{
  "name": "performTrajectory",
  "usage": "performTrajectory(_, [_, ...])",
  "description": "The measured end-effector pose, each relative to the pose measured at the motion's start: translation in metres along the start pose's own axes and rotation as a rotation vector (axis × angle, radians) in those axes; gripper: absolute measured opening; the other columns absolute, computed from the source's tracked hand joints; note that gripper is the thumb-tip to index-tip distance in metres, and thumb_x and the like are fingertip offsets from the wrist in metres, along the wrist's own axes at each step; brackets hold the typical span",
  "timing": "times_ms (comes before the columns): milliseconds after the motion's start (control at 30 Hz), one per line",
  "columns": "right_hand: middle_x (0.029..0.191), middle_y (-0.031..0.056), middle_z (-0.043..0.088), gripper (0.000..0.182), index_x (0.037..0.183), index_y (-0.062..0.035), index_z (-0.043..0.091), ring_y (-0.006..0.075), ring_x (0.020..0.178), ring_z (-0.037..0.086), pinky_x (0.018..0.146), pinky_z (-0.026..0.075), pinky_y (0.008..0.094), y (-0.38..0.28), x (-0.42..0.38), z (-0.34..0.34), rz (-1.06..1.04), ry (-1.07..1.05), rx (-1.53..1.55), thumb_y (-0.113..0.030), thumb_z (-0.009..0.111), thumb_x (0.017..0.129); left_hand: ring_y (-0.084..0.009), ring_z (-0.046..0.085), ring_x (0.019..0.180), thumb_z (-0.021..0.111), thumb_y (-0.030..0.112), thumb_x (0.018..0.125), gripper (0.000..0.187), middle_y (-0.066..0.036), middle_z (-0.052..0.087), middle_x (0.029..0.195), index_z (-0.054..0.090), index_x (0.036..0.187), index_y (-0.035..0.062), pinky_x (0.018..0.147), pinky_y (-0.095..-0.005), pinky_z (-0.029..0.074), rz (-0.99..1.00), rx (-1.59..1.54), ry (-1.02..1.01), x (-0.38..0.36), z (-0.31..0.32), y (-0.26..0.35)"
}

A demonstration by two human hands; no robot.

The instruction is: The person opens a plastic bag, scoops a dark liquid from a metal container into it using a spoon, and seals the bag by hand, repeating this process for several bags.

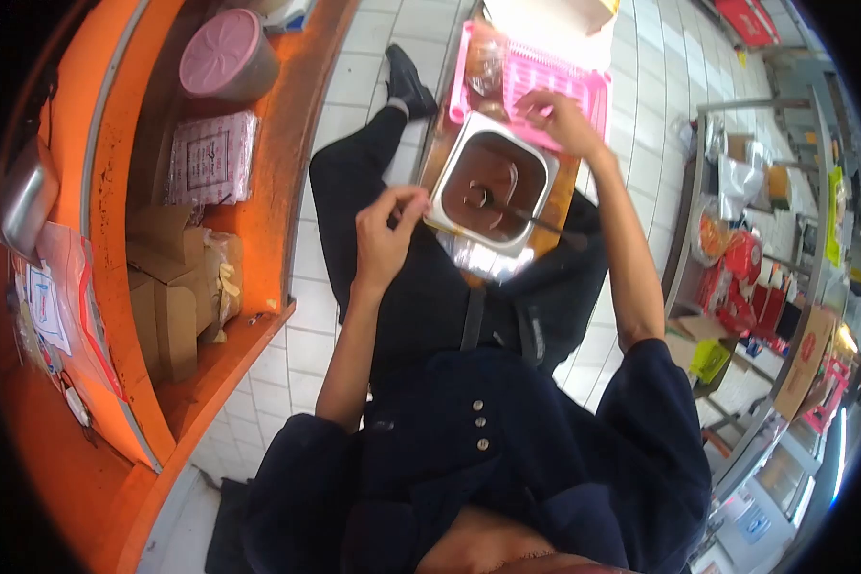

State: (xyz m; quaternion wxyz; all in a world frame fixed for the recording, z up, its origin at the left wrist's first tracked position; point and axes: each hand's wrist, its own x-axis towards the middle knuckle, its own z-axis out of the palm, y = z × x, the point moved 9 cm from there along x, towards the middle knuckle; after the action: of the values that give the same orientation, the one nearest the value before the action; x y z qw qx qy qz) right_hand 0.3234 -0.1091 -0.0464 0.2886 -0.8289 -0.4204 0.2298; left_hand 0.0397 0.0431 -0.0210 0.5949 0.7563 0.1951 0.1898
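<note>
Hovering over pink basket [545, 78]: right hand [557, 121] (fingers loosely bent).

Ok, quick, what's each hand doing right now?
Left hand: fingers curled beside the metal pan; can't tell if gripping anything.
Right hand: partly open over the pink basket, nothing visibly held.
</note>
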Motion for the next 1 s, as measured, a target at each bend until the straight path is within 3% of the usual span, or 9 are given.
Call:
performTrajectory(67, [0.095, 0.0047, 0.073, 0.012, 0.095, 0.0002, 0.072, 0.0146, 0.087, 0.067, 0.078, 0.052, 0.0295, -0.011, -0.029, -0.036, 0.052, 0.155, 0.072, -0.009, 0.065, 0.098, -0.0128, 0.07, 0.077, 0.069, 0.009, 0.095, 0.009, -0.007, 0.076, 0.085, 0.073, 0.095, 0.0006, 0.065, -0.0261, 0.047, -0.063, -0.062, 0.064, -0.002, -0.004, -0.004])
performTrajectory(167, [0.089, 0.0068, 0.072, 0.022, 0.096, -0.0002, 0.072, 0.0148, 0.079, 0.065, 0.076, 0.051, 0.0316, -0.008, -0.108, -0.066, 0.188, 0.354, 0.321, -0.019, 0.062, 0.102, -0.0126, 0.071, 0.076, 0.071, 0.01, 0.093, 0.011, -0.008, 0.076, 0.086, 0.075, 0.095, -0.0005, 0.066, -0.0252, 0.048, -0.026, 0.007, -0.056, -0.009, -0.002, -0.002])
performTrajectory(267, [0.087, 0.0034, 0.07, 0.019, 0.098, 0.0009, 0.07, 0.0098, 0.074, 0.058, 0.07, 0.049, 0.0275, 0.023, -0.194, -0.045, 0.398, 0.559, 0.208, -0.013, 0.058, 0.103, -0.0134, 0.07, 0.075, 0.072, 0.013, 0.094, 0.015, -0.008, 0.076, 0.085, 0.075, 0.093, -0.0018, 0.067, -0.0251, 0.049, -0.054, -0.056, -0.09, -0.018, 0.003, -0.008])
performTrajectory(400, [0.094, 0.0098, 0.073, 0.025, 0.107, -0.0021, 0.072, 0.0229, 0.091, 0.071, 0.085, 0.055, 0.0355, 0.016, -0.236, 0.059, 0.508, 0.268, 0.103, -0.011, 0.08, 0.084, -0.0139, 0.07, 0.074, 0.071, 0.015, 0.096, 0.018, -0.008, 0.075, 0.083, 0.074, 0.091, -0.0028, 0.068, -0.0254, 0.05, -0.022, -0.047, -0.103, -0.024, 0.009, -0.011])
performTrajectory(500, [0.103, 0.0159, 0.073, 0.041, 0.106, -0.0056, 0.07, 0.0353, 0.095, 0.068, 0.085, 0.053, 0.0456, -0.041, -0.217, 0.092, 0.254, 0.245, -0.238, -0.023, 0.087, 0.073, -0.0134, 0.069, 0.072, 0.07, 0.016, 0.098, 0.021, -0.008, 0.075, 0.081, 0.074, 0.089, -0.0026, 0.068, -0.0261, 0.051, 0.009, -0.022, -0.106, -0.024, 0.015, 0.008])
performTrajectory(600, [0.101, 0.0116, 0.072, 0.03, 0.097, -0.006, 0.07, 0.0355, 0.102, 0.065, 0.083, 0.051, 0.0463, -0.02, -0.211, 0.105, 0.402, 0.224, -0.145, -0.021, 0.084, 0.075, -0.0136, 0.069, 0.072, 0.068, 0.017, 0.098, 0.022, -0.008, 0.074, 0.079, 0.074, 0.089, -0.0022, 0.069, -0.027, 0.051, 0.056, -0.016, -0.111, -0.023, 0.021, 0.028])
performTrajectory(667, [0.103, 0.0122, 0.074, 0.027, 0.099, -0.0048, 0.072, 0.0363, 0.091, 0.068, 0.082, 0.053, 0.0458, -0.007, -0.217, 0.105, 0.497, 0.194, -0.103, -0.018, 0.082, 0.077, -0.0157, 0.07, 0.077, 0.063, 0.017, 0.102, 0.027, -0.01, 0.074, 0.08, 0.072, 0.087, -0.0036, 0.075, -0.0297, 0.053, 0.068, 0.043, -0.153, -0.03, 0.027, 0.041])
performTrajectory(767, [0.105, 0.0108, 0.073, 0.027, 0.102, -0.0059, 0.074, 0.0356, 0.094, 0.067, 0.083, 0.052, 0.0448, -0.022, -0.22, 0.093, 0.241, 0.398, -0.265, -0.015, 0.081, 0.078, -0.0165, 0.071, 0.077, 0.064, 0.016, 0.1, 0.024, -0.01, 0.074, 0.081, 0.073, 0.088, -0.0036, 0.074, -0.03, 0.053, 0.089, 0.065, -0.174, -0.038, 0.037, 0.043])
performTrajectory(1000, [0.11, 0.0096, 0.071, 0.033, 0.114, -0.0094, 0.072, 0.034, 0.103, 0.065, 0.088, 0.051, 0.0419, -0.034, -0.228, 0.087, 0.308, 0.397, -0.132, -0.015, 0.077, 0.081, -0.017, 0.069, 0.075, 0.069, 0.015, 0.096, 0.018, -0.009, 0.075, 0.081, 0.075, 0.088, -0.0008, 0.073, -0.0304, 0.052, 0.138, 0.089, -0.325, -0.056, 0.079, 0.051])
